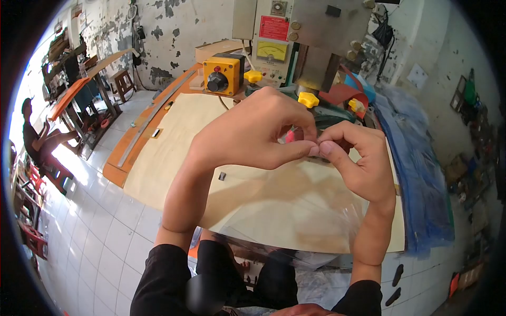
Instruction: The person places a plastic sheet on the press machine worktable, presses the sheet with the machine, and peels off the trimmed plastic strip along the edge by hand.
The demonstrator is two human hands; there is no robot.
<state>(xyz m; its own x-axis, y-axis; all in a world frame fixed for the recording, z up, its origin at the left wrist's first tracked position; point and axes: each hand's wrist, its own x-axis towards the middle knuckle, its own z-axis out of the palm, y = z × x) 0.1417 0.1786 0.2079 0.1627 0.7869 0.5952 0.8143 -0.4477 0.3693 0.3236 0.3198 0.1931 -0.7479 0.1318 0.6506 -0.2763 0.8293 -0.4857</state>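
Note:
Above the pale table sheet (158,174), both hands meet at their fingertips. My left hand (263,131) is closed, thumb and index finger pinched together; what lies between them is too small to make out. Touching it from the right, my right hand (356,155) is also closed in a pinch, its held item hidden by the fingers. A small pink-red patch (290,137) shows through the gap of my left hand. Clear plastic film (295,221) hangs or lies below the hands, over the sheet's front edge.
Behind the hands stands a machine with a yellow meter (272,51), beside a yellow control box (222,76) and yellow knobs (308,100). Blue plastic sheets (416,174) drape over the right side. A small dark piece (222,176) lies on the sheet. A person (39,131) sits far left.

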